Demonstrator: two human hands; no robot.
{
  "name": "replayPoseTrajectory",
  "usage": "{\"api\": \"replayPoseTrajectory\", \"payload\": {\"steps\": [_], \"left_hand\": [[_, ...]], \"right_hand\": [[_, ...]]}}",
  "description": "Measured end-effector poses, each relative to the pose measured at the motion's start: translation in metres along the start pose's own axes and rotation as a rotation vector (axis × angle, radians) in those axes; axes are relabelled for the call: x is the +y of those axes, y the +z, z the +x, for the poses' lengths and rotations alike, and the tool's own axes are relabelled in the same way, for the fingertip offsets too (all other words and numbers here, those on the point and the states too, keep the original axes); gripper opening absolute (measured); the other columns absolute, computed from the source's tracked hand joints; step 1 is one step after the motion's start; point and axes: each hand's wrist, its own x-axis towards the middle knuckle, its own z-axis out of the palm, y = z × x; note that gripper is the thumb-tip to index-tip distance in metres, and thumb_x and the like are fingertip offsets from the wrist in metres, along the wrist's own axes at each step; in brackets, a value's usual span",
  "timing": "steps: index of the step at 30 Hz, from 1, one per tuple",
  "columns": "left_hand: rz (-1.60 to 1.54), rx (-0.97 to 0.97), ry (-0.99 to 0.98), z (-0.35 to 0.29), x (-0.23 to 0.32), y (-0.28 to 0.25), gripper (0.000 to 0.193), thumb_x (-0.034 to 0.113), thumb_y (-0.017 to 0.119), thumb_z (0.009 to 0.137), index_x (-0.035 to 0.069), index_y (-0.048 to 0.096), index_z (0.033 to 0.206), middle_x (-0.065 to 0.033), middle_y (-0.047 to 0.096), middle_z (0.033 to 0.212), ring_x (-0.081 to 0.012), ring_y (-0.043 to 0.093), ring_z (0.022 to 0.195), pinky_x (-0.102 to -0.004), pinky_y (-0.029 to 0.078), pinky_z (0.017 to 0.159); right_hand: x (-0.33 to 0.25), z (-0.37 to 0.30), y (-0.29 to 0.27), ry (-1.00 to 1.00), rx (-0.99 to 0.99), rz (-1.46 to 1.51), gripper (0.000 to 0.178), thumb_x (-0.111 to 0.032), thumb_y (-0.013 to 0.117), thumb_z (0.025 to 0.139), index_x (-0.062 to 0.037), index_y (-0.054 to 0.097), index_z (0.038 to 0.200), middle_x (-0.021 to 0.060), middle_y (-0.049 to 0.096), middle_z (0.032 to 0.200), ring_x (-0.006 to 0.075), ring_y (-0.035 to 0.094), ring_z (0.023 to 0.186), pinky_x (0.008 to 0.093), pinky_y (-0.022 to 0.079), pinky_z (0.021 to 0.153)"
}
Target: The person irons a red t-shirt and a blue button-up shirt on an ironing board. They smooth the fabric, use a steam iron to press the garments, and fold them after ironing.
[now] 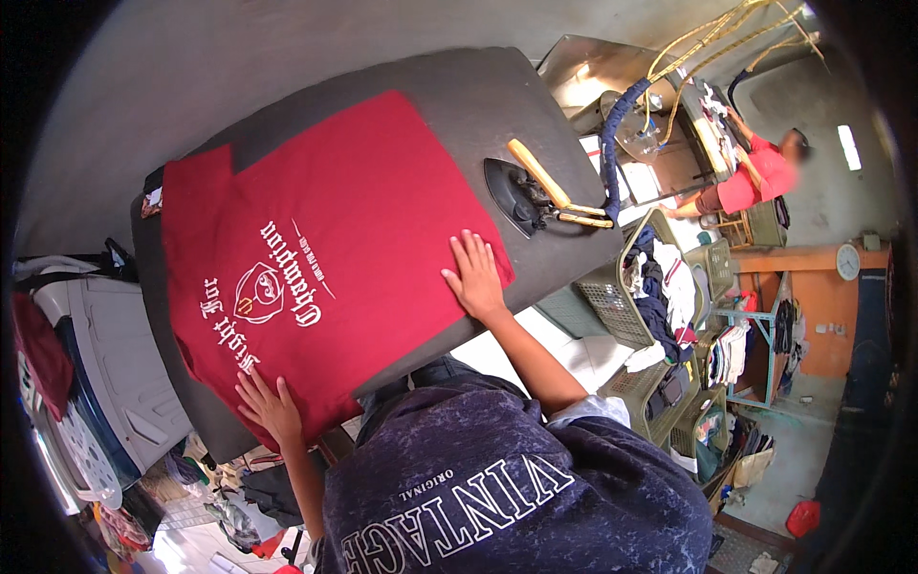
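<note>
At the left, the left hand [271, 409] rests on the near edge of the shirt [368, 210], its fingers a little apart, pressing from above and pinching nothing. The tips reach to the end of the white print [260, 292]. The shirt lies spread over the counter [469, 96], its near edge seeming to drop over the side by this hand. It looks light, soft and limp, so it should slide or wrinkle easily under a push; the print is probably a little stiffer. It seems tough enough to tug, best taken by its edges or corners, both sides at once. Further right, the right hand [476, 275] lies flat near the shirt's right edge, fingers slightly spread, cloth beneath them. Just beyond that edge, apart from it, sits the iron [517, 198].
</note>
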Motion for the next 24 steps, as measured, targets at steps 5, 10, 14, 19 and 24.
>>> {"api": "replayPoseTrajectory", "payload": {"steps": [5,10,14,19,24], "left_hand": [[0.064,-0.155,-0.171,-0.002,-0.017,0.002,0.066,0.053,0.036,0.099,0.023,0.017,0.154,-0.0066,0.012,0.161,-0.0318,0.009,0.147,-0.0677,0.008,0.110],[-0.093,-0.019,-0.290,-0.037,-0.075,0.023,0.064,0.053,0.036,0.099,0.022,0.022,0.153,-0.0086,0.014,0.160,-0.0340,0.014,0.146,-0.0637,0.013,0.111],[-0.352,0.171,-0.320,-0.038,-0.071,0.011,0.058,0.027,0.058,0.094,0.009,0.036,0.145,-0.0198,0.045,0.137,-0.0378,0.043,0.125,-0.0478,0.033,0.105],[-0.610,0.174,-0.553,-0.053,-0.069,0.016,0.035,0.016,0.063,0.090,0.000,0.051,0.120,-0.0157,0.056,0.103,-0.0278,0.054,0.093,-0.0379,0.043,0.085],[-0.924,0.213,-0.704,-0.054,-0.058,-0.004,0.027,0.026,0.058,0.096,0.000,0.057,0.103,-0.0082,0.057,0.084,-0.0173,0.053,0.079,-0.0320,0.044,0.075]], "right_hand": [[0.019,0.012,-0.003,0.074,-0.043,0.046,0.067,-0.039,0.060,0.089,-0.0034,0.039,0.141,0.0209,0.036,0.147,0.0369,0.035,0.136,0.0467,0.023,0.114],[0.063,0.116,-0.065,0.214,0.278,-0.398,0.062,-0.043,0.066,0.083,-0.0039,0.049,0.128,0.0160,0.054,0.123,0.0346,0.051,0.110,0.0470,0.038,0.091],[0.156,0.147,-0.050,0.321,0.029,-0.370,0.040,-0.047,0.059,0.089,-0.0118,0.049,0.107,0.0156,0.063,0.097,0.0379,0.065,0.086,0.0492,0.051,0.073],[0.166,0.167,-0.074,0.384,-0.153,0.097,0.042,-0.040,0.061,0.091,-0.0073,0.042,0.107,0.0246,0.065,0.079,0.0417,0.066,0.068,0.0478,0.051,0.059],[0.023,0.145,-0.141,0.301,-0.308,0.254,0.047,-0.047,0.061,0.090,-0.0019,0.051,0.096,0.0161,0.061,0.070,0.0222,0.062,0.050,0.0349,0.045,0.043]]}}
